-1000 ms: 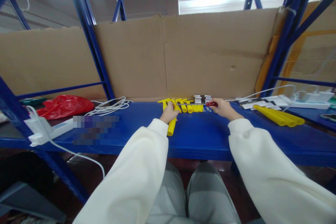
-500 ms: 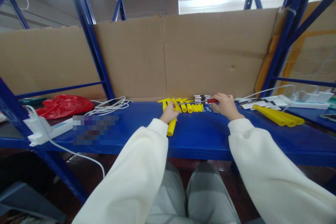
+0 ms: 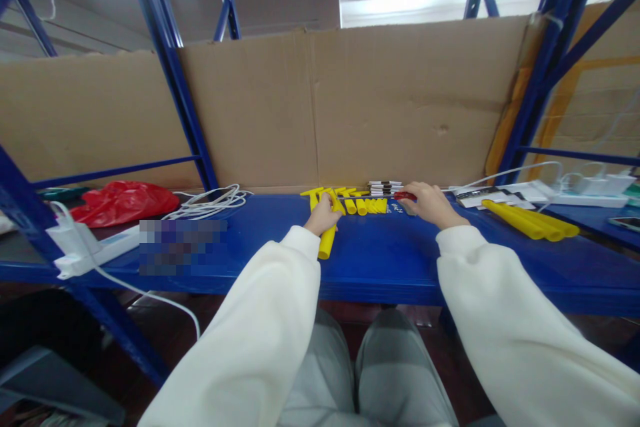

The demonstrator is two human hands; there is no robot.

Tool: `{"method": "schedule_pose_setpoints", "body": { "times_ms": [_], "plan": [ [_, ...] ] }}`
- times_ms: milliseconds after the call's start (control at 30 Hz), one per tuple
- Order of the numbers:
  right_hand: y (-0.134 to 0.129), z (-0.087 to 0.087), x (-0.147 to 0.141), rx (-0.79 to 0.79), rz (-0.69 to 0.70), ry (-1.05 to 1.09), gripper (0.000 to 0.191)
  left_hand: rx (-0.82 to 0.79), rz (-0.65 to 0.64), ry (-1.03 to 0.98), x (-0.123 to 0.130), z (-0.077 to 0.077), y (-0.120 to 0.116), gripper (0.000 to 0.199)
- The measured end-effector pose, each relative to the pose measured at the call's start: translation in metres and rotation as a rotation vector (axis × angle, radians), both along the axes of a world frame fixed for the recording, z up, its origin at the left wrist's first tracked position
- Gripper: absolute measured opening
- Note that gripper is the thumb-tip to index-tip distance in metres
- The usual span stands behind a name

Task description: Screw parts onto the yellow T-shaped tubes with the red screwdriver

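Note:
My left hand (image 3: 323, 215) is closed around a yellow tube (image 3: 327, 243) that lies on the blue tabletop (image 3: 375, 253). In my right hand (image 3: 429, 203) is the red handle of a screwdriver (image 3: 406, 196); its thin metal shaft points left toward the top of the held tube. Whether the tip touches the tube is too small to tell. Several more yellow pieces (image 3: 361, 207) stand in a row just right of my left hand. Behind them is a small stack of black-and-white items (image 3: 384, 188).
Three yellow tubes (image 3: 533, 221) lie at the right beside a white-and-black packet (image 3: 495, 195). At the left are a red plastic bag (image 3: 127, 203), coiled white cable (image 3: 217, 200) and a white power strip (image 3: 113, 245). A cardboard panel (image 3: 400, 107) rises behind the table.
My right hand has shifted very slightly, and the red handle in it looks turned a little. My left hand and the yellow tube have stayed in place.

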State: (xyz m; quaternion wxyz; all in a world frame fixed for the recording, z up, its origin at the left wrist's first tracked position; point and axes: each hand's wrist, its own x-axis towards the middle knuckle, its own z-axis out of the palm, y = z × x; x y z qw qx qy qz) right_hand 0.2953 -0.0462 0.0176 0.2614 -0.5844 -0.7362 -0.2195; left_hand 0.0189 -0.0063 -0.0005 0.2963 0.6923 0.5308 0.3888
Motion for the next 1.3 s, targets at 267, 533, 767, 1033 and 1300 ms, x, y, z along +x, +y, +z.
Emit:
{"method": "schedule_pose_setpoints", "body": {
  "times_ms": [267,533,767,1033,1300],
  "plan": [
    [0.009,-0.006,0.002,0.033,-0.040,0.009,0.027,0.004,0.006,0.036,0.002,0.001,-0.002,0.032],
    [0.008,-0.006,-0.001,0.041,-0.029,-0.033,0.028,-0.002,-0.001,0.020,0.001,-0.001,0.001,0.031],
    [-0.001,0.001,-0.010,-0.045,-0.052,-0.080,0.022,0.012,0.001,0.028,0.001,-0.001,0.001,0.032],
    [-0.016,0.006,-0.030,-0.243,-0.240,-0.148,0.028,-0.006,0.006,0.011,0.002,0.001,-0.001,0.031],
    [-0.010,0.003,-0.027,-0.218,-0.143,-0.129,0.023,-0.014,0.003,0.016,0.003,0.001,-0.003,0.032]
  ]
}}
